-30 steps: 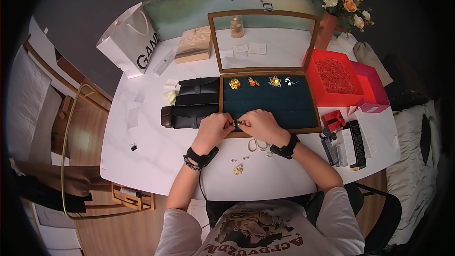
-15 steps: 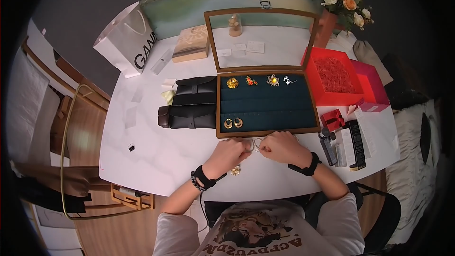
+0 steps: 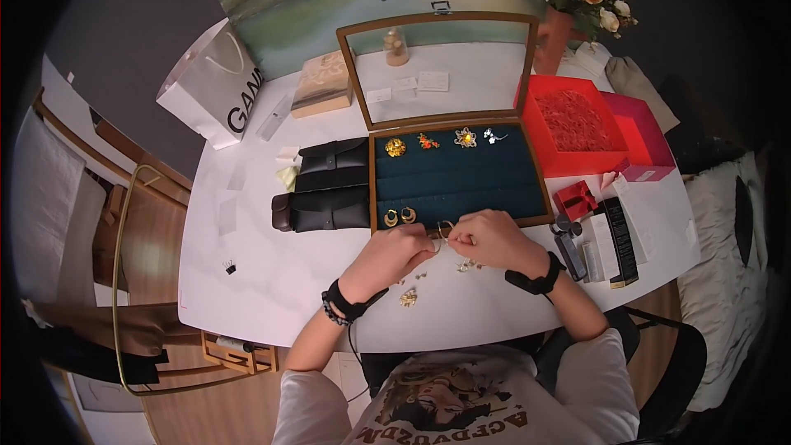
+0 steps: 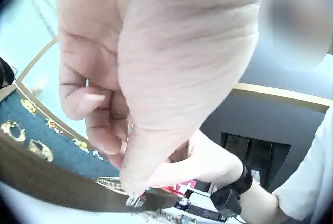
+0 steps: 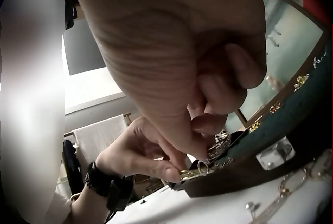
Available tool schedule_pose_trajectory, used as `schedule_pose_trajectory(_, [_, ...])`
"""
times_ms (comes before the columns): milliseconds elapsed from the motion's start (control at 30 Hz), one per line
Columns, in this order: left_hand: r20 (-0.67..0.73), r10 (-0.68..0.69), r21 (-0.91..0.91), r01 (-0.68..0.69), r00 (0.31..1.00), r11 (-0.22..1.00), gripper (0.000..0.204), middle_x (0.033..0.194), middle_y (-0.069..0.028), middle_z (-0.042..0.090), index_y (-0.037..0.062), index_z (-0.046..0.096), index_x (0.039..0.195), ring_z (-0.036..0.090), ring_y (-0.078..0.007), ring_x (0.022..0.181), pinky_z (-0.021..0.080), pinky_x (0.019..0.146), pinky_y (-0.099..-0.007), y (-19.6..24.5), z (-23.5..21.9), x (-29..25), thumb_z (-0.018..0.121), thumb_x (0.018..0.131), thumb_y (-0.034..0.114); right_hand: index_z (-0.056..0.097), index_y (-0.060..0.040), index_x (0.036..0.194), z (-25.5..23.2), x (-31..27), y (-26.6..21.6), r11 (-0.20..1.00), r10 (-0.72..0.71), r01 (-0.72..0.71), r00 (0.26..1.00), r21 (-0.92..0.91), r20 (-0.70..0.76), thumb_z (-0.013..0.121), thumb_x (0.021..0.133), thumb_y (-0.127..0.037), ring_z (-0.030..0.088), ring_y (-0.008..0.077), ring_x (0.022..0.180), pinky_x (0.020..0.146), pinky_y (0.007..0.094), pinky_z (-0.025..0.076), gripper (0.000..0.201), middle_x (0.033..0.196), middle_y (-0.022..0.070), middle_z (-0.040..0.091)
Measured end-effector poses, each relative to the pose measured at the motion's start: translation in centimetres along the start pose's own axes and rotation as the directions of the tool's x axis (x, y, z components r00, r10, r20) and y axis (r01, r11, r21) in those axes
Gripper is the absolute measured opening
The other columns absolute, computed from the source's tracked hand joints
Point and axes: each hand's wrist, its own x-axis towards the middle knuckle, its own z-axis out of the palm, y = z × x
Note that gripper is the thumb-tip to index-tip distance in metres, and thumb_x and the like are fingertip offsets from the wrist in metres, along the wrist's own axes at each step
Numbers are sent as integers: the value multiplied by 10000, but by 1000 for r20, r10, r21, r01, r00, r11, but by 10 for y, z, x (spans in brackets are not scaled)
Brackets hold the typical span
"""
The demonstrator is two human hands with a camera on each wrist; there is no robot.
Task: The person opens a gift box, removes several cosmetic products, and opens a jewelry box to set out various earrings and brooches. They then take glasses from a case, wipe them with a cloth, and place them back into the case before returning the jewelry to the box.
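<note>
Over the front edge of a wooden jewelry box (image 3: 544, 221), both hands come together. My left hand (image 3: 389, 257) pinches a hoop earring (image 5: 191, 174) between thumb and fingertips. Opposite it, my right hand (image 3: 494, 241) pinches another hoop earring (image 3: 446, 230), which also shows in the right wrist view as a ridged hoop (image 5: 222, 143). Left of the hands, a pair of gold crescent earrings (image 3: 408, 215) sits in the box's front row. Several brooches (image 3: 465, 138) line the back of the green lining.
The box's glass lid (image 3: 527, 74) stands raised. Black cases (image 3: 334, 209) lie left of it; a red box (image 3: 568, 124) with shredded filler stands right. Small gold jewelry (image 3: 409, 297) lies on the white table near the body. Cosmetic boxes (image 3: 614, 243) stand at right.
My hands left the crescent earrings in the box's front row and came down to the table in front. They took up hoop earrings there and have risen back to the box's front edge.
</note>
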Motion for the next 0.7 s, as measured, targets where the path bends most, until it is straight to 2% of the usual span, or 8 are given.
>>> schedule_pose_trajectory(33, [37,22,-37,-20,999,999,100,918,-69,697,74,778,941,707,-294,848,568,722,-400,0,-3,5,733,917,160,780,-50,876,-4,3,2,999,24,-24,999,37,-25,759,861,-176,675,307,681,623,399,521,129,721,81,671])
schedule_pose_trajectory(167, [26,67,-132,-63,997,989,96,911,-74,696,61,770,923,706,-300,825,559,714,-402,0,-16,21,725,925,145,777,-49,891,-6,11,16,993,94,-91,995,73,-38,759,850,-171,691,285,658,635,380,529,130,713,83,700])
schedule_pose_trajectory(233, [16,7,-72,-6,1000,997,87,913,-81,698,57,768,921,707,-303,828,558,713,-406,-7,-16,29,724,919,133,771,-45,870,-6,12,18,976,172,-163,984,147,-53,752,859,-175,684,278,634,624,375,517,132,690,80,697])
schedule_pose_trajectory(333, [-19,-28,-12,27,999,1000,82,911,-87,699,58,771,918,709,-309,830,558,720,-408,-29,0,41,727,909,127,768,-42,857,-3,13,22,971,202,-192,978,144,-56,740,869,-176,684,269,625,618,372,511,137,687,79,698])
schedule_pose_trajectory(467, [-42,-2,18,3,999,1000,73,909,-88,706,56,773,911,712,-311,831,561,733,-406,-45,15,47,735,892,115,770,-35,868,2,14,27,967,214,-202,974,155,-67,780,850,-164,641,236,584,589,355,487,131,667,76,668])
schedule_pose_trajectory(533, [11,-45,68,44,999,997,65,904,-86,713,56,777,906,715,-309,829,563,742,-401,-48,18,48,744,877,105,765,-35,858,2,17,26,973,203,-191,975,128,-87,769,847,-158,644,251,592,595,362,492,124,672,81,672])
schedule_pose_trajectory(633, [26,-68,73,66,997,995,65,901,-83,718,58,778,912,717,-305,834,566,744,-404,-47,16,48,749,869,96,771,-41,868,-1,24,25,975,217,-215,976,64,-28,713,866,-153,699,292,648,633,389,530,126,696,100,706])
schedule_pose_trajectory(700, [7,-63,76,62,998,995,65,890,-81,717,58,778,911,715,-303,825,562,733,-403,-47,17,48,754,868,101,774,-41,867,2,27,29,979,203,-202,978,28,-41,715,863,-153,708,297,666,638,394,537,126,708,104,713])
